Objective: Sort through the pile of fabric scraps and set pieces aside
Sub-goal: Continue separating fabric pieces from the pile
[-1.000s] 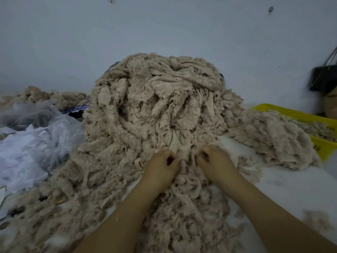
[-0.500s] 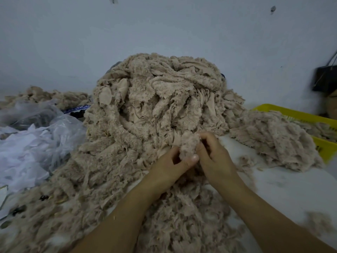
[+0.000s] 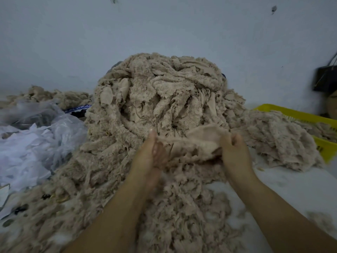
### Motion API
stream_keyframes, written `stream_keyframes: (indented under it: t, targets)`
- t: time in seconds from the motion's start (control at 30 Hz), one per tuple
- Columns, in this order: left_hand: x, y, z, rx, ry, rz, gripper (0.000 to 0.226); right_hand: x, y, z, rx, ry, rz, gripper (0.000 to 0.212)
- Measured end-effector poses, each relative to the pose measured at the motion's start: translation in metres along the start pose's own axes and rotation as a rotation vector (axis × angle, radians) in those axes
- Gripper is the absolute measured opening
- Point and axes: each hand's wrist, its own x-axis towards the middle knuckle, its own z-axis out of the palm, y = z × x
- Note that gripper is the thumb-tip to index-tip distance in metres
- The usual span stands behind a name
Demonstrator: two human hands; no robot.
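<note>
Pile of fabric scraps: beige, fleecy, heaped on the white worktop against the wall.

Left of the pile: clear plastic bags of white material, with a low drift of more scraps behind them.

Right of the pile: a smaller heap touches its flank and lies partly over a yellow basket. A dark object at the wall beyond is cut off by the frame.

One scrap is raised just in front of the pile's face. Its long axis runs left to right, roughly level, with the smooth backing turned up.

Left hand grip: closed on the scrap's left end; blurred, so finger placement is unclear.

Right hand grip: fingers curled round the right end.

The scrap's lower edge merges with the pile, so I cannot tell whether it hangs free.

Small dark and brass-coloured fittings lie at the pile's near-left foot, too blurred to identify.
</note>
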Motion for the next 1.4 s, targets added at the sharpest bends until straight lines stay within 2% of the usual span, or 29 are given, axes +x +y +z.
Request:
stream_keyframes:
  t: [0.1, 0.2, 0.3, 0.37, 0.43, 0.57, 0.6, 0.7, 0.8, 0.87, 0.97, 1.03, 1.13, 1.23, 1.27, 1.3, 1.33, 1.4]
  targets:
    - [0.003, 0.005, -0.007, -0.09, 0.074, 0.006, 0.066, 0.007, 0.001, -0.011, 0.065, 0.072, 0.072, 0.028]
    - [0.001, 0.004, -0.006, -0.017, 0.045, 0.007, 0.061, 0.004, -0.002, -0.011, 0.131, 0.063, 0.059, 0.027]
    - [-0.003, -0.002, 0.002, 0.242, -0.081, 0.013, 0.055, -0.005, -0.008, -0.004, 0.145, -0.038, -0.024, 0.026]
    - [-0.008, -0.008, 0.006, 0.604, -0.153, 0.001, 0.066, -0.01, -0.012, 0.0, 0.153, -0.119, -0.082, 0.024]
    - [-0.012, -0.015, 0.009, 0.891, -0.238, 0.07, 0.066, -0.017, -0.017, 0.003, 0.185, -0.199, -0.145, 0.024]
    - [-0.011, -0.02, 0.01, 1.04, -0.345, 0.144, 0.076, -0.027, -0.025, 0.007, 0.261, -0.384, -0.17, 0.022]
    - [-0.011, -0.02, 0.01, 1.027, -0.348, 0.166, 0.077, -0.029, -0.025, 0.007, 0.275, -0.413, -0.166, 0.02]
    - [-0.01, -0.018, 0.01, 0.886, -0.294, 0.178, 0.054, -0.028, -0.022, 0.01, 0.226, -0.349, -0.186, 0.024]
    - [-0.008, -0.01, 0.01, 0.549, -0.093, 0.023, 0.035, -0.023, -0.019, 0.007, 0.182, -0.258, -0.149, 0.026]
    - [-0.006, -0.003, 0.012, 0.268, -0.023, -0.045, 0.031, -0.021, -0.018, 0.004, 0.175, -0.278, -0.138, 0.028]
    - [-0.004, 0.002, 0.013, 0.05, -0.005, -0.089, 0.026, -0.024, -0.018, 0.006, 0.055, -0.405, -0.211, 0.032]
    - [-0.003, 0.002, 0.011, -0.011, -0.031, -0.121, 0.03, -0.026, -0.015, 0.013, -0.134, -0.494, -0.254, 0.032]
    - [-0.002, 0.003, 0.008, -0.102, -0.022, -0.138, 0.038, -0.023, -0.008, 0.016, -0.318, -0.517, -0.247, 0.009]
    - [0.003, 0.006, 0.002, -0.198, 0.069, -0.109, 0.037, -0.018, -0.004, 0.011, -0.333, -0.49, -0.154, 0.018]
    - [0.004, 0.006, 0.001, -0.211, 0.11, -0.091, 0.036, -0.016, -0.002, 0.01, -0.336, -0.471, -0.145, 0.019]
    - [0.006, 0.007, -0.001, -0.214, 0.154, -0.071, 0.033, -0.016, -0.002, 0.008, -0.331, -0.446, -0.164, 0.007]
    - [0.007, 0.007, -0.002, -0.208, 0.199, -0.049, 0.03, -0.016, -0.003, 0.008, -0.316, -0.419, -0.182, 0.005]
    - [0.01, 0.005, -0.004, -0.171, 0.273, -0.013, 0.023, -0.016, -0.005, 0.006, -0.246, -0.335, -0.164, 0.014]
